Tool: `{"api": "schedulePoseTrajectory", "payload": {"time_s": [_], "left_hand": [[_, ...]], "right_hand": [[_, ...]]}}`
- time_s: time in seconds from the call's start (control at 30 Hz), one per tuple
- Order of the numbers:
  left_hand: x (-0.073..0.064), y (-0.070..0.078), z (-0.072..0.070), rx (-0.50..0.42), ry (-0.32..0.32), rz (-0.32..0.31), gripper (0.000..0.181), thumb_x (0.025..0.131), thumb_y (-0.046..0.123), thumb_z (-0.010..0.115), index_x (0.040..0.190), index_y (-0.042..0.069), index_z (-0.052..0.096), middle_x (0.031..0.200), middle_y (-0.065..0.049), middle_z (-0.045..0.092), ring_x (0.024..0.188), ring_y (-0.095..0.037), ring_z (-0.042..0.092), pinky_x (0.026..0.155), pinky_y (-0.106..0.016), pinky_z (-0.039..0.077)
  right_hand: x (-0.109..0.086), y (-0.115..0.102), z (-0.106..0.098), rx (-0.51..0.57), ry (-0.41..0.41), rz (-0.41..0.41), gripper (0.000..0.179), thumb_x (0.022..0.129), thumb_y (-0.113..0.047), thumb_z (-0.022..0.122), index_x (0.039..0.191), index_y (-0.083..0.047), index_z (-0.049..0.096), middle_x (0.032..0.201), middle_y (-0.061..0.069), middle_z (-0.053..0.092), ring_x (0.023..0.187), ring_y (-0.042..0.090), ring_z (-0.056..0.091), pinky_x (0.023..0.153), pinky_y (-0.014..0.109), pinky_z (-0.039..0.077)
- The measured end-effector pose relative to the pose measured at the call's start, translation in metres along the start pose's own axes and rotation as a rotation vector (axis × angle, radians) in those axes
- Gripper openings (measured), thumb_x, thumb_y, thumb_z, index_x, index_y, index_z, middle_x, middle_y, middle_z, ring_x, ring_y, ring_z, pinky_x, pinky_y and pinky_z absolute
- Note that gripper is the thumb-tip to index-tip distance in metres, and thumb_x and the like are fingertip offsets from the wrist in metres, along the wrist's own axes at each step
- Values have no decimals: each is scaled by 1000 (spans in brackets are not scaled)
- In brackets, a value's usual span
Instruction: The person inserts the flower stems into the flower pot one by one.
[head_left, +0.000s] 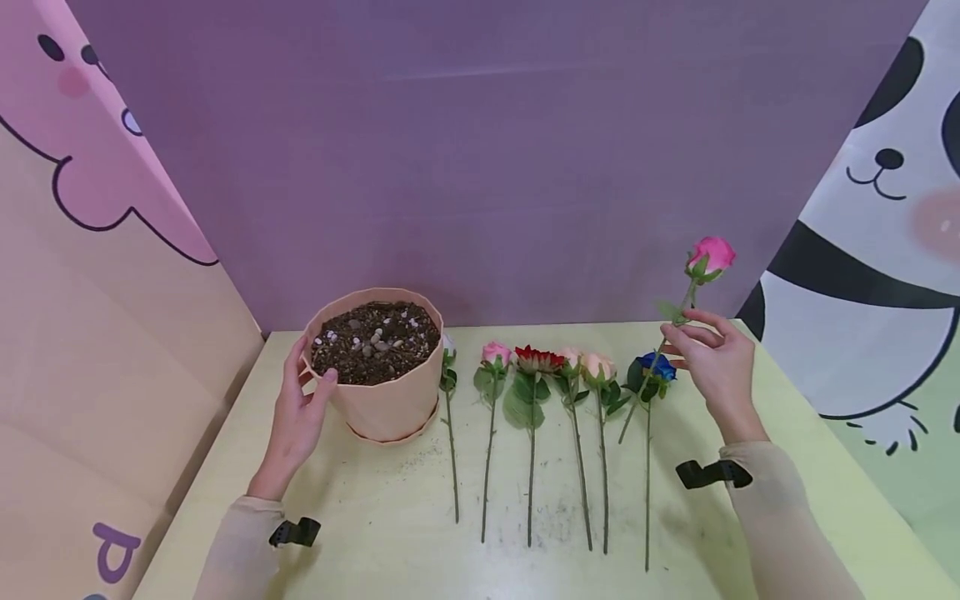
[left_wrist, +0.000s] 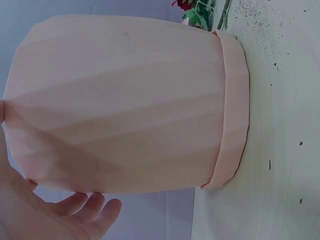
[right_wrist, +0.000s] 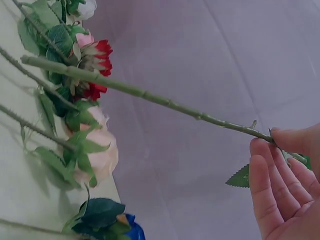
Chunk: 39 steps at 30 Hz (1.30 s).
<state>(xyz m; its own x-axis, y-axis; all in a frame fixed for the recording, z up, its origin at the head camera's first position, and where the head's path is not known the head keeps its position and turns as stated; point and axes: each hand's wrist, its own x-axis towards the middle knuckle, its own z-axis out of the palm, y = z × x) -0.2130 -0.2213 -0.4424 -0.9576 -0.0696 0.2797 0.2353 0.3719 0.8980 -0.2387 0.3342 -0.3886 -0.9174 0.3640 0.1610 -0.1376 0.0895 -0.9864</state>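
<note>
Right hand (head_left: 716, 362), right of frame, pinches knobby green stem (right_wrist: 170, 104) of tilted pink rose (head_left: 711, 256); left hand (head_left: 298, 417), left of frame, loosely spread, touches smooth, faceted pot (head_left: 390, 408).

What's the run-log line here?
left hand: touches flowerpot | right hand: pinches raised pink rose by stem | table: six flowers in row

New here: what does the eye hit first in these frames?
Probably the pink rose, held up by its stem in the right hand against the purple backdrop. Next, the pot of dark soil on the left of the table, the left hand touching it. Then the row of flowers lying right of the pot.
</note>
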Motion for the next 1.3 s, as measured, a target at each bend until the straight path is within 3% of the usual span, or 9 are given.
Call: {"api": "schedulePoseTrajectory", "payload": {"time_s": [0.23,0.47,0.77,1.07,1.3], "left_hand": [[-1,1,0,2,-1,-18,79,112,36,51,173,25,3,174,-23,23,151,-47,36,118,-64,35],[0,1,2,-4,0,-10,79,112,36,52,173,25,3,173,-24,23,151,-48,37,118,-64,36],[0,0,2,4,8,7,78,112,35,52,173,24,5,175,-21,22,149,-48,38,116,-63,38],[1,-1,2,0,20,5,77,112,35,51,173,25,5,172,-24,27,148,-45,40,114,-60,39],[0,0,1,9,9,1,77,113,34,50,173,25,3,171,-26,28,148,-45,40,114,-60,39]], "right_hand": [[3,-9,17,39,-31,-38,40,93,-16,84,128,-12,65,86,-17,80,67,4,77,61,20,60],[5,-19,31,40,-64,-79,46,93,-15,84,133,-7,63,88,-16,80,70,4,78,62,21,60],[6,-32,51,118,-88,-89,45,95,-6,78,137,-6,59,90,-14,80,73,6,79,64,23,62],[10,-46,84,158,-121,-132,44,94,-5,79,131,-9,55,90,-10,80,74,8,79,67,26,63],[9,-55,108,179,-152,-111,43,93,-7,80,128,-10,54,91,-11,81,76,7,79,70,28,64]]}}
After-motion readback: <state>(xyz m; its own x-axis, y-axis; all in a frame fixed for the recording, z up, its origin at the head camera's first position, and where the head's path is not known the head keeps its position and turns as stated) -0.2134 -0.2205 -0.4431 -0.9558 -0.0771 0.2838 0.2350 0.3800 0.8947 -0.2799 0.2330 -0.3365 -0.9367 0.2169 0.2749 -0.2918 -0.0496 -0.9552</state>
